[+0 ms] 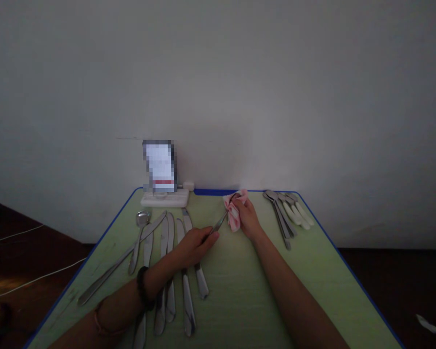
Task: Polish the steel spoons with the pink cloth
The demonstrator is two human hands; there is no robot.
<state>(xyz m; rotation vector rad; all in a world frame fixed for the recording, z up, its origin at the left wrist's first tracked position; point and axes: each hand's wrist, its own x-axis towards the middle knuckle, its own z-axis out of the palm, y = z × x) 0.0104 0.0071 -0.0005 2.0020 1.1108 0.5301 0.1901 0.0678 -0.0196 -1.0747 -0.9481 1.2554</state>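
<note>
My left hand (pixel 196 245) is closed on the handle of a metal spoon (pixel 222 220) that slants up and to the right above the green table (pixel 240 286). Its bowl end lies inside a pink and white cloth (pixel 234 213), which my right hand (pixel 247 218) grips around it. Both hands are near the table's middle, toward the back edge.
Several knives (pixel 169 271) and a ladle-like spoon (pixel 141 220) lie in a row at the left. A pile of spoons (pixel 287 213) sits at the back right. A phone on a white stand (pixel 162 194) stands against the wall. Cables run over the dark floor at left.
</note>
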